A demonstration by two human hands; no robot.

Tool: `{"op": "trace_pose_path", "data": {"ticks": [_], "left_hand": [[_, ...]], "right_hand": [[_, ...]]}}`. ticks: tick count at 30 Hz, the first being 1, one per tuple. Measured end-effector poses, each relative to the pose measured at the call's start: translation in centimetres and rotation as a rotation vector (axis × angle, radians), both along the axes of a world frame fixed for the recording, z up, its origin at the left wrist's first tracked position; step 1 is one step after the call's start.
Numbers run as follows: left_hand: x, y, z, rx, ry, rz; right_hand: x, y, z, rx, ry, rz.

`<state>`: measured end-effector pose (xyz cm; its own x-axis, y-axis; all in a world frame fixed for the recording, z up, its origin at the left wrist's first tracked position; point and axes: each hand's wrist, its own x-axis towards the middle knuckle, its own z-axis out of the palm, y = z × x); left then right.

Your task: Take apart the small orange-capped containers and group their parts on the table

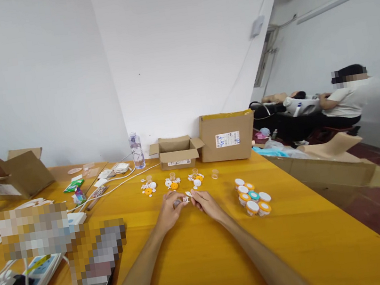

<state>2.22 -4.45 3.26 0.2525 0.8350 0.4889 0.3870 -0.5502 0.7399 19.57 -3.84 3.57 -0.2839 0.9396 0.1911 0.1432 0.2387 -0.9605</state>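
My left hand [170,209] and my right hand [204,202] meet at the middle of the yellow table [206,254]. Both pinch small parts: the left fingers close on a small round white piece [185,200], the right fingers on a small white flat piece [188,193]. Just beyond the hands lie three little groups of white and orange parts [173,182] with small clear cups. To the right stands a cluster of small round containers [254,197] with white, orange and teal lids.
Two cardboard boxes [226,136] and a water bottle [136,150] stand at the table's far edge. More boxes [12,176], cables and a power strip [21,282] fill the left side. Another person [343,100] sits at the right rear.
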Motion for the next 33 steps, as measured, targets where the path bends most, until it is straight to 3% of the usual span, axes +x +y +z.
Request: {"op": "trace_pose_path", "data": {"ticks": [7,11,20,25,29,33], "left_hand": [[0.2,-0.3,-0.6,0.179,0.371,0.059],[0.2,-0.1,-1.3,0.188,0.439,0.119],[0.1,0.7,-0.8,-0.048,0.122,0.184],[-0.1,1.0,-0.7,-0.097,-0.019,0.112],[-0.1,1.1,-0.8,-0.092,-0.080,0.096],[-0.2,1.0,-0.7,-0.074,-0.113,0.101]], "right_hand": [[0.0,0.4,-0.3,0.060,0.011,-0.041],[-0.1,0.7,-0.7,0.103,0.013,-0.060],[0.5,1.1,-1.5,0.275,-0.154,-0.103],[0.4,0.9,-1.9,0.381,-0.253,-0.103],[0.4,0.8,-1.4,0.346,-0.250,-0.073],[0.4,0.6,-0.8,0.234,-0.161,0.055]]}}
